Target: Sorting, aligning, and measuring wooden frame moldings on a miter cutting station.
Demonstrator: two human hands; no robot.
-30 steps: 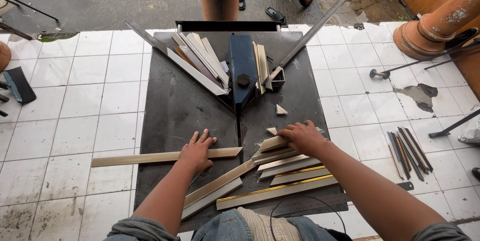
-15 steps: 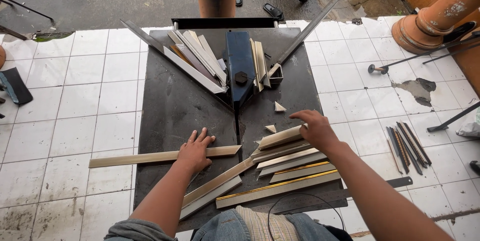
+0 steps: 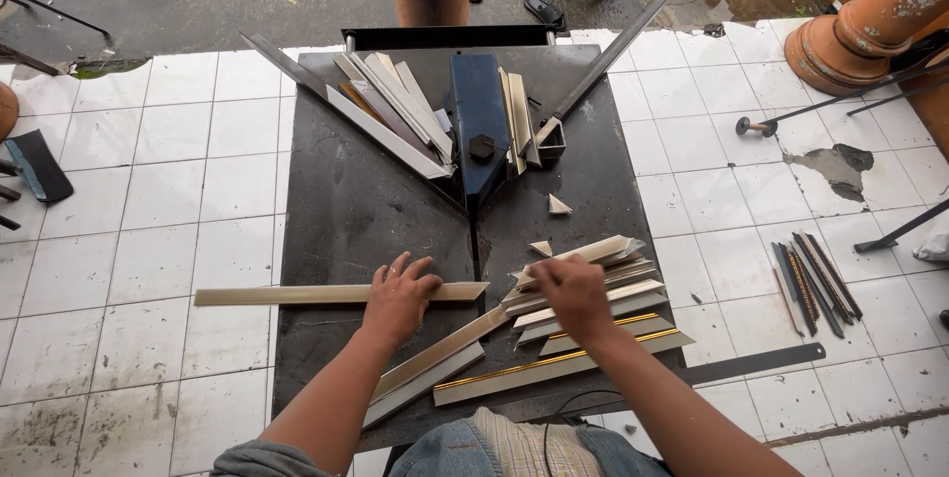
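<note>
My left hand lies flat with spread fingers on a long pale moulding strip, which runs across the left edge of the dark metal work table. My right hand grips the left ends of a stack of mitre-cut moulding pieces, some cream and some gold-edged. Two longer cut strips lie slanted between my forearms. A blue mitre cutter head sits at the table's far middle, where two angled guide rails meet.
More moulding lengths lean in a pile left of the cutter, a few to its right. Small offcut triangles lie on the table. Dark strips and a flat metal bar lie on the tiled floor at right. A terracotta column base stands far right.
My right hand has come back left and down from the stack's upper end onto its left ends. My left hand stays on the long strip, barely shifted.
</note>
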